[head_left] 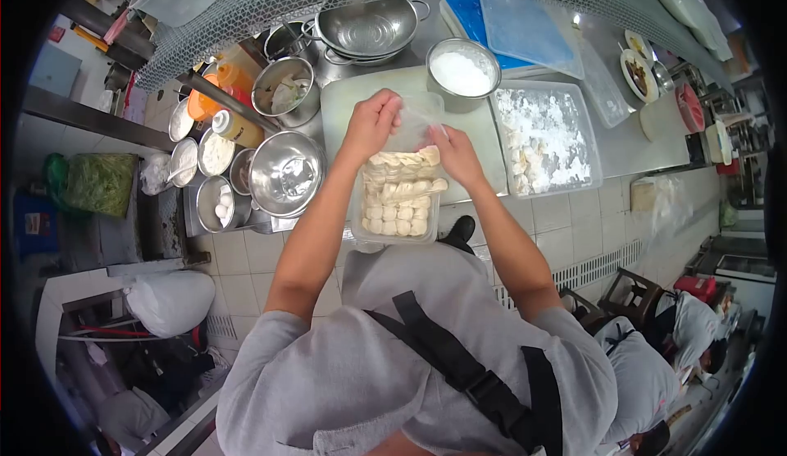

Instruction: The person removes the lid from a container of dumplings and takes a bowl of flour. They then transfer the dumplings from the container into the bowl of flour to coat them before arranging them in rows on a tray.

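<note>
My left hand is closed at the upper left of a translucent plastic sheet. My right hand pinches the same sheet on its right side. Just below both hands, close to my body, is a clear rectangular container with rows of small pale dough pieces in it. More dough pieces lie along its far part, partly under clear plastic. A whitish cutting board lies beneath the hands and the sheet.
A steel bowl of white powder and a tray of powder-covered pieces stand to the right. Steel bowls, squeeze bottles and eggs crowd the left. Colanders sit at the back. Other people are at lower right.
</note>
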A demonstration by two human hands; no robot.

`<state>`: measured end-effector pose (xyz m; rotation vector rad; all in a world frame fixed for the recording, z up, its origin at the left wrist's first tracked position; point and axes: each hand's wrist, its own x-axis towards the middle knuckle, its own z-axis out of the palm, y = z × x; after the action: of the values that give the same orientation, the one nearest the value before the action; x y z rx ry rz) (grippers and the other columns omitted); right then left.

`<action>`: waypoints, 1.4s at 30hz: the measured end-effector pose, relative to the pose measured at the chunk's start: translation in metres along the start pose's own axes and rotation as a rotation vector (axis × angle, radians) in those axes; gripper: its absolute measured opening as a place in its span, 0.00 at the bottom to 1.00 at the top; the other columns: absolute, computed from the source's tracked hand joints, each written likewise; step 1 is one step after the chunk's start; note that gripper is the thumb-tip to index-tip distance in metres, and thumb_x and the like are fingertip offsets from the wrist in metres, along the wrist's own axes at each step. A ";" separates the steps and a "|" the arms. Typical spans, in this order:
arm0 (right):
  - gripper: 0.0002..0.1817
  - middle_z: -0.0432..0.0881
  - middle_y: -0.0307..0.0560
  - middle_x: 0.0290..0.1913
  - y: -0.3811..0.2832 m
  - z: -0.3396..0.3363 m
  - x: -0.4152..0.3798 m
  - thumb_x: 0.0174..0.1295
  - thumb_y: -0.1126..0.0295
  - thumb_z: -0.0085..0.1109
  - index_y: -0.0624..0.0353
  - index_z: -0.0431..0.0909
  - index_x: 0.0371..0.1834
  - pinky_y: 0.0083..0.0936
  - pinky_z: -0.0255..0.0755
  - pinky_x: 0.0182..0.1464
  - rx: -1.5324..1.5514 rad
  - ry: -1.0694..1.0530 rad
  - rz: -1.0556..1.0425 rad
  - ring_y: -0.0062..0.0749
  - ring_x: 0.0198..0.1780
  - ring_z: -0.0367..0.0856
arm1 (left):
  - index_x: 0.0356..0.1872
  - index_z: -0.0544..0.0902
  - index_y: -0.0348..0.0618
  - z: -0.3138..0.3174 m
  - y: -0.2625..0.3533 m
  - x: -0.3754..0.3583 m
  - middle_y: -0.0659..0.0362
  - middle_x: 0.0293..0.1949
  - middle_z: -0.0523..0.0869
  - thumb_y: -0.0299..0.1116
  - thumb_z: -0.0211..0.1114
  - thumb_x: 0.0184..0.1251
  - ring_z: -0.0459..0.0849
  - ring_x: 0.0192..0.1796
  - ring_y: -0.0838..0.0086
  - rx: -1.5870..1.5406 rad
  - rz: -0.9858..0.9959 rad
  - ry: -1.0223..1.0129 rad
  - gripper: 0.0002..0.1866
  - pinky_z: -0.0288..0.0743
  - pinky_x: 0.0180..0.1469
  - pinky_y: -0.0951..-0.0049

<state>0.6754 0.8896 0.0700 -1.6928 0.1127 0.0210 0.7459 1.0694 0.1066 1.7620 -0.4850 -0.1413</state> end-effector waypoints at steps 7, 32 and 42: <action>0.26 0.87 0.53 0.36 -0.049 -0.011 0.018 0.74 0.55 0.43 0.71 0.81 0.44 0.24 0.75 0.49 0.102 -0.344 0.061 0.27 0.41 0.84 | 0.36 0.78 0.36 -0.030 0.025 -0.004 0.61 0.24 0.80 0.32 0.54 0.74 0.77 0.26 0.80 -0.017 -0.004 -0.019 0.10 0.73 0.30 0.78; 0.26 0.82 0.52 0.31 -0.008 0.000 0.088 0.72 0.52 0.47 0.72 0.77 0.41 0.30 0.80 0.36 0.490 -0.214 0.607 0.37 0.26 0.81 | 0.71 0.59 0.39 -0.030 -0.013 -0.044 0.41 0.62 0.72 0.49 0.69 0.59 0.71 0.65 0.49 0.365 -0.075 -0.345 0.44 0.66 0.66 0.61; 0.27 0.82 0.64 0.49 -0.007 0.005 0.107 0.66 0.61 0.53 0.73 0.69 0.61 0.34 0.78 0.49 -0.648 0.121 -0.107 0.49 0.44 0.85 | 0.68 0.63 0.37 -0.015 -0.016 -0.058 0.45 0.65 0.68 0.43 0.74 0.52 0.67 0.66 0.50 0.537 0.205 -0.221 0.44 0.65 0.67 0.59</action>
<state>0.7832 0.8885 0.0680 -2.3459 0.1118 -0.1388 0.7025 1.1086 0.0852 2.2146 -0.9253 -0.0625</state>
